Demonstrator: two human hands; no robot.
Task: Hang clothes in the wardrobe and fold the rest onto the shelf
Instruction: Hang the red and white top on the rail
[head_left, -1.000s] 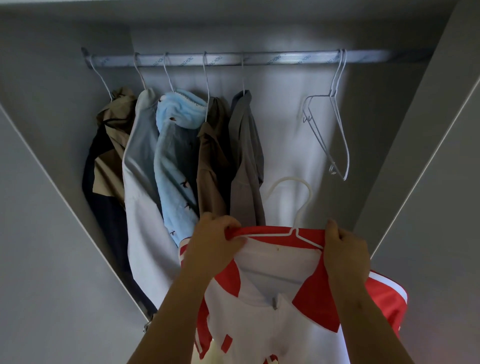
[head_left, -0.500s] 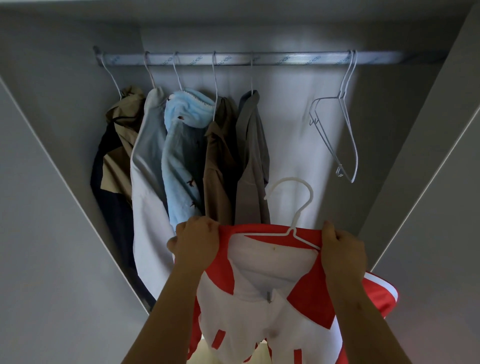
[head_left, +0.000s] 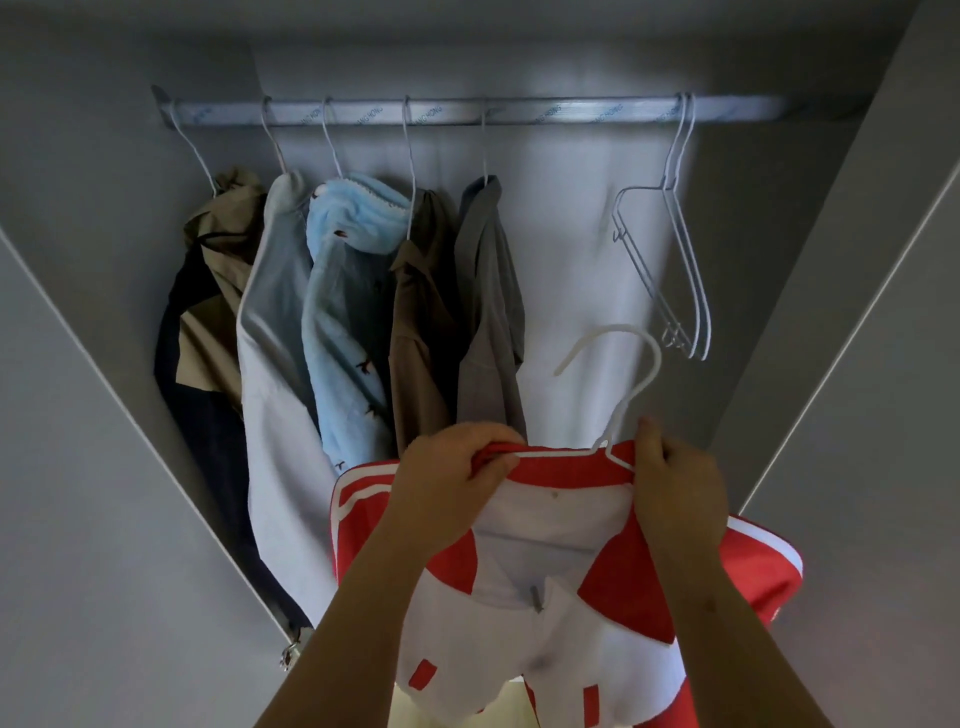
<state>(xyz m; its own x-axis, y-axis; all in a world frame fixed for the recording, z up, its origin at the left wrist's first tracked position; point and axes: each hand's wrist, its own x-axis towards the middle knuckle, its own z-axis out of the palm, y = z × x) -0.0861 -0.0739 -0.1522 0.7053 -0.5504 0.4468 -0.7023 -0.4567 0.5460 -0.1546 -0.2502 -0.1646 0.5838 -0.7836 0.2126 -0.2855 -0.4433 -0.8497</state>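
1. A red and white jacket (head_left: 566, 525) is held up in front of the open wardrobe (head_left: 571, 249). It is low in the middle, below the rail (head_left: 545, 111) and not hung on it.
2. A white hanger (head_left: 618, 329) is tucked inside the jacket's collar (only the hook and a bit of each arm can be seen). The hook sticks up free and nothing is touched by it.
3. The left side of the collar and the hanger's arm are gripped by the left hand (head_left: 447, 483), with the fingers curled round them.
4. The right side of the collar is gripped by the right hand (head_left: 675, 483), just beside the hanger's neck.
5. Five clothes are hung close together on the left part of the rail: a tan and dark jacket (head_left: 208, 332), a pale grey top (head_left: 270, 312), a fluffy light blue top (head_left: 343, 312), a brown shirt (head_left: 415, 338) and a grey shirt (head_left: 483, 312).
6. Bare wire hangers (head_left: 669, 183) are hung on the right part of the rail, well apart from those clothes.
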